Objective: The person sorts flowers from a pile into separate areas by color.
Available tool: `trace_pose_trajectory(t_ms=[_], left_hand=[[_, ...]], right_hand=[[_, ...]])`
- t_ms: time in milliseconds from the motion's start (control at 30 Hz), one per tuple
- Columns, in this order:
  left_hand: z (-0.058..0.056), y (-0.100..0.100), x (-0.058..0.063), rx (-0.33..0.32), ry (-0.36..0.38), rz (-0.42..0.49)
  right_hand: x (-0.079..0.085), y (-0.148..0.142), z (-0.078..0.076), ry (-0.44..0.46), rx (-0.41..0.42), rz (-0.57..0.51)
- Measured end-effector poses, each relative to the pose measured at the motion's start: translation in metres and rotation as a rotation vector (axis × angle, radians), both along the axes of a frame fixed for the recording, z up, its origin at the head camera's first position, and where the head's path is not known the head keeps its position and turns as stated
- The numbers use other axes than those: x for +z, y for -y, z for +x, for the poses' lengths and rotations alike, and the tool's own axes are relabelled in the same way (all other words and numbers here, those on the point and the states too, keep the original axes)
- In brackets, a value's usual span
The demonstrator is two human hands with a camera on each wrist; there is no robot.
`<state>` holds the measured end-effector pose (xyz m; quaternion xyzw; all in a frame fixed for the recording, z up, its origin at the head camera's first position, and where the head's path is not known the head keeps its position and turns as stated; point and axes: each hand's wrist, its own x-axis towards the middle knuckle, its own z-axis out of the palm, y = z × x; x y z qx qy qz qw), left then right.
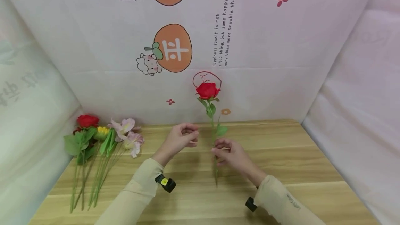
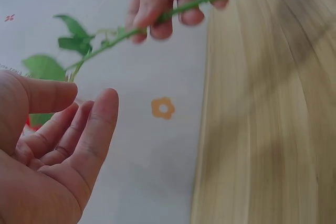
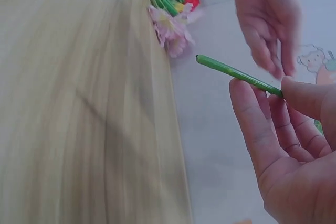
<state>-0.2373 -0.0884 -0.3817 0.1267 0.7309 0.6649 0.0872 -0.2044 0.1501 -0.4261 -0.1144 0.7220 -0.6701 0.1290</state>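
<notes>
A red rose [image 1: 207, 91] with green leaves stands upright on a long stem [image 1: 213, 124] above the table's middle. My right hand [image 1: 232, 157] pinches the lower stem between thumb and fingers; in the right wrist view the cut stem end [image 3: 220, 66] sticks out past the fingertips. To the left of the stem, my left hand [image 1: 182, 138] is held up with its fingers loosely bent and nothing in them. In the left wrist view, the left thumb and fingers [image 2: 97, 129] are apart, near the rose's leaves [image 2: 44, 67]. The bloom is mostly hidden there.
On the left of the wooden table [image 1: 265, 183] lie several flowers: a red rose [image 1: 88, 121], a yellow flower [image 1: 101, 133] and pink-white blooms [image 1: 126, 129], stems toward the front. A printed white cloth [image 1: 256, 44] hangs behind the table, with cloth at both sides.
</notes>
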Motion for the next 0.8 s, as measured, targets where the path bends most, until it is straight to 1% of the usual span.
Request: trace_pose_trajectory(t_ms=[167, 333, 433, 633, 733, 800], left_hand=[[0.005, 0.026, -0.005, 0.017, -0.017, -0.054], [0.013, 0.053, -0.007, 0.034, -0.044, -0.131], [0.019, 0.071, -0.008, 0.063, -0.072, -0.181], [0.034, 0.117, -0.009, 0.112, -0.128, -0.251], [0.042, 0.137, -0.015, 0.135, -0.144, -0.287], [0.049, 0.149, -0.021, 0.165, -0.135, -0.310]], right_hand=[[0.002, -0.020, 0.000, 0.002, -0.016, 0.024], [-0.001, -0.048, 0.000, -0.013, -0.047, 0.048], [-0.002, -0.066, 0.001, -0.018, -0.072, 0.053], [-0.001, -0.099, 0.001, -0.047, -0.099, 0.089], [0.000, -0.118, 0.004, -0.062, -0.119, 0.117], [0.000, -0.131, 0.006, -0.076, -0.137, 0.138]])
